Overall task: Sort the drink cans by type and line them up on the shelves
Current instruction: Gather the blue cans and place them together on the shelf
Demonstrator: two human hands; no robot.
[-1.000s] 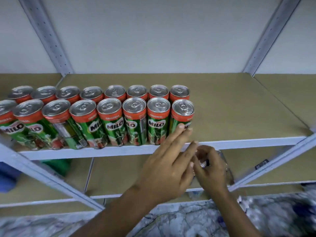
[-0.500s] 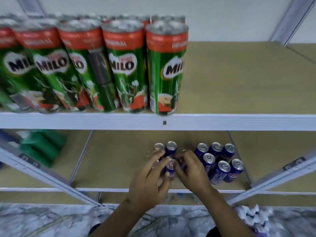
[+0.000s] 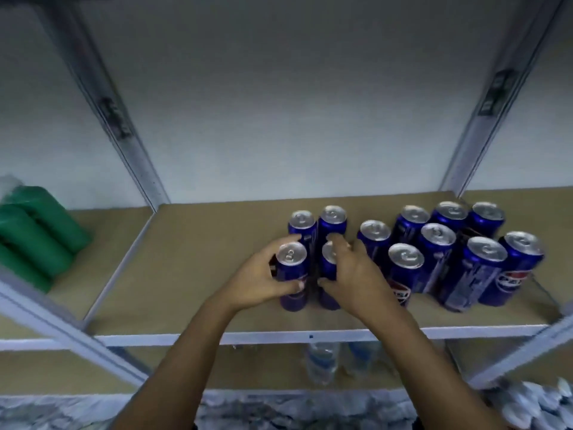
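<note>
L hand [image 3: 257,282] grips blue can [image 3: 291,268] | R hand [image 3: 356,274] grips 2nd can [image 3: 328,263] | upright (tops up)

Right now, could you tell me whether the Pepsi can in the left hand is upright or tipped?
Upright: the Pepsi can stands on the shelf with its silver lid facing up, the left hand gripping its side.
</note>
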